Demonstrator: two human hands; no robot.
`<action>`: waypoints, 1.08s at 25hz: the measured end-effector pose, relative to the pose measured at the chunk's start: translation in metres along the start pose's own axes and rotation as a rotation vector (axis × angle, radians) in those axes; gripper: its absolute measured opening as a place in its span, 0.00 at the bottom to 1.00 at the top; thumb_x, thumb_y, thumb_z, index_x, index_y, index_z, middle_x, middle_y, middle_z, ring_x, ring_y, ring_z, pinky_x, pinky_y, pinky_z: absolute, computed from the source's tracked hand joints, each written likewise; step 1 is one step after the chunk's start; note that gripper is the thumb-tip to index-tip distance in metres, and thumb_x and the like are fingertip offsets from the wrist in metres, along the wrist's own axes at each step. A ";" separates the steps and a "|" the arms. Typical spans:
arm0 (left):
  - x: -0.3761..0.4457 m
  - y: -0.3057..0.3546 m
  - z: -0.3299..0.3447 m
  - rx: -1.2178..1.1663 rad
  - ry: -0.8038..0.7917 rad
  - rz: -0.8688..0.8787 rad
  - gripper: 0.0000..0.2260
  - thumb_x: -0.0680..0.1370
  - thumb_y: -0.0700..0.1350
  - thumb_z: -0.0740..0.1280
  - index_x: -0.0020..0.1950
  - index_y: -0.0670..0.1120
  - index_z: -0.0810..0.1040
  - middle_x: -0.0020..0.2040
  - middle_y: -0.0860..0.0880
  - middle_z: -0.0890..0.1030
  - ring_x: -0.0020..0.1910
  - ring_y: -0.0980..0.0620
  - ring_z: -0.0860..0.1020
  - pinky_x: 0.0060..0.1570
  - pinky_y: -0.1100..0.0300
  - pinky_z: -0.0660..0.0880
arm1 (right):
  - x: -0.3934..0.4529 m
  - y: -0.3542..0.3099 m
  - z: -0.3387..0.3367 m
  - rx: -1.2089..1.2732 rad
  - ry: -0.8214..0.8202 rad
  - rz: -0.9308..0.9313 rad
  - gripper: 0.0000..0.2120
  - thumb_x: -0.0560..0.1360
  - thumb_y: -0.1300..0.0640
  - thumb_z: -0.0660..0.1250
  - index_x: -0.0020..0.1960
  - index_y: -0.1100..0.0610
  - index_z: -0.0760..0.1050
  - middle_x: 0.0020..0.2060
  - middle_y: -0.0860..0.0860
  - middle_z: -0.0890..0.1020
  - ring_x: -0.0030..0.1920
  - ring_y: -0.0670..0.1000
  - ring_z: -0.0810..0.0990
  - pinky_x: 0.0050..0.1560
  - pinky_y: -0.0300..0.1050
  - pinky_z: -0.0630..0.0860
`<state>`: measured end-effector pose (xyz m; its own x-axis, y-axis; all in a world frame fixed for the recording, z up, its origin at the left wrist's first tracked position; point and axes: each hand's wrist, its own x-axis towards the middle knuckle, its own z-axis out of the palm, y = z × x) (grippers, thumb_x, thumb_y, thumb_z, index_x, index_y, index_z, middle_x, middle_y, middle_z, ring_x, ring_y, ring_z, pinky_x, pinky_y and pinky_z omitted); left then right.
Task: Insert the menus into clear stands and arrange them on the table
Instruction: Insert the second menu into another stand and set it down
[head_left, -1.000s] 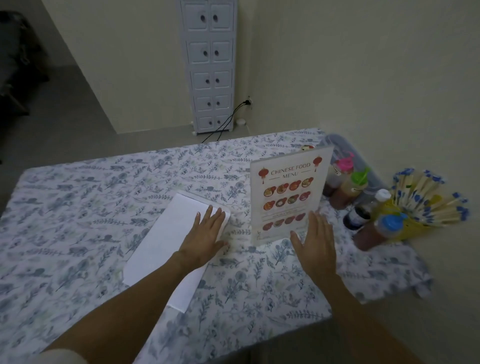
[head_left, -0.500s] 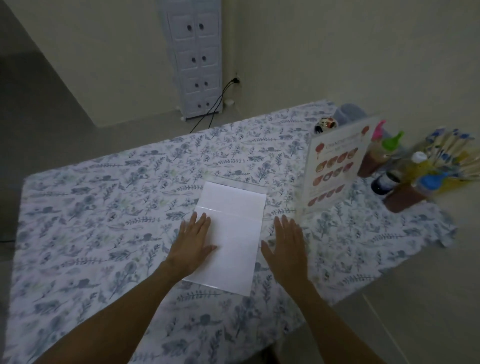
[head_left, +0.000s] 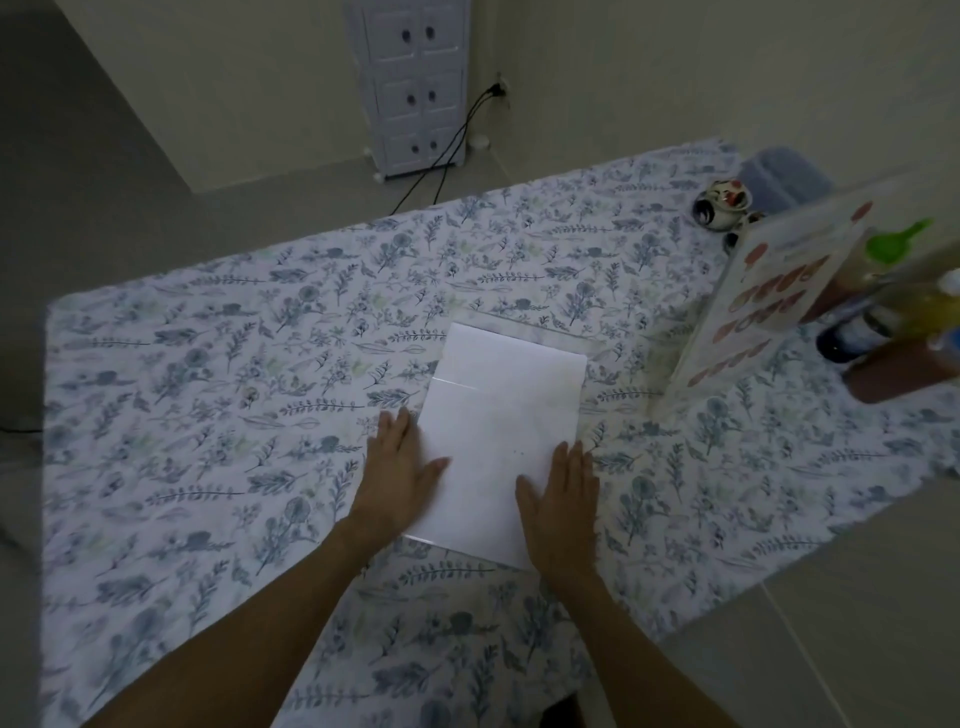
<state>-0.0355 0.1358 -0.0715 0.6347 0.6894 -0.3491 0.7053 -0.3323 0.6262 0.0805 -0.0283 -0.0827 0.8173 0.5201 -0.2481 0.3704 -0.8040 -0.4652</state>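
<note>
A white sheet, a menu lying blank side up (head_left: 498, 431), rests flat in the middle of the table on a clear stand (head_left: 524, 325) whose transparent edge pokes out beyond its far end. My left hand (head_left: 402, 470) lies flat with fingers spread on the sheet's left edge. My right hand (head_left: 561, 501) lies flat on its near right corner. Neither hand grips anything. At the right stands an upright clear stand holding a printed food menu (head_left: 763, 306), blurred.
The table wears a floral cloth (head_left: 208, 395). Sauce bottles (head_left: 904, 317) with coloured caps crowd the right edge behind the standing menu. A small patterned bowl (head_left: 722, 203) sits far right. A white drawer cabinet (head_left: 415, 88) and cables stand on the floor beyond.
My right hand left the standing menu and came down on the white sheet. My left hand slid the sheet to the table's middle and squared it. The view swung left.
</note>
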 end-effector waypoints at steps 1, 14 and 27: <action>0.001 0.004 0.000 -0.094 0.035 -0.015 0.35 0.78 0.53 0.65 0.78 0.39 0.53 0.80 0.43 0.52 0.79 0.44 0.44 0.76 0.52 0.43 | 0.000 0.001 0.000 0.005 0.000 -0.013 0.34 0.81 0.46 0.56 0.78 0.60 0.46 0.79 0.59 0.47 0.79 0.56 0.45 0.79 0.52 0.40; -0.014 0.017 -0.035 -0.379 0.150 -0.141 0.13 0.80 0.35 0.62 0.64 0.43 0.73 0.44 0.44 0.79 0.45 0.51 0.78 0.49 0.61 0.77 | 0.018 0.032 -0.035 0.100 -0.195 -0.271 0.24 0.81 0.65 0.53 0.77 0.59 0.56 0.78 0.55 0.55 0.79 0.55 0.48 0.78 0.44 0.43; -0.030 0.014 -0.076 -0.857 0.029 -0.121 0.16 0.79 0.33 0.62 0.65 0.42 0.77 0.60 0.43 0.80 0.50 0.53 0.80 0.45 0.65 0.78 | 0.025 0.011 -0.104 0.391 0.045 -0.470 0.15 0.76 0.70 0.65 0.62 0.63 0.78 0.68 0.63 0.74 0.72 0.61 0.68 0.72 0.52 0.63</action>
<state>-0.0684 0.1589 0.0006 0.5543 0.7085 -0.4367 0.2788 0.3364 0.8995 0.1511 -0.0544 -0.0055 0.6267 0.7738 0.0919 0.5134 -0.3213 -0.7957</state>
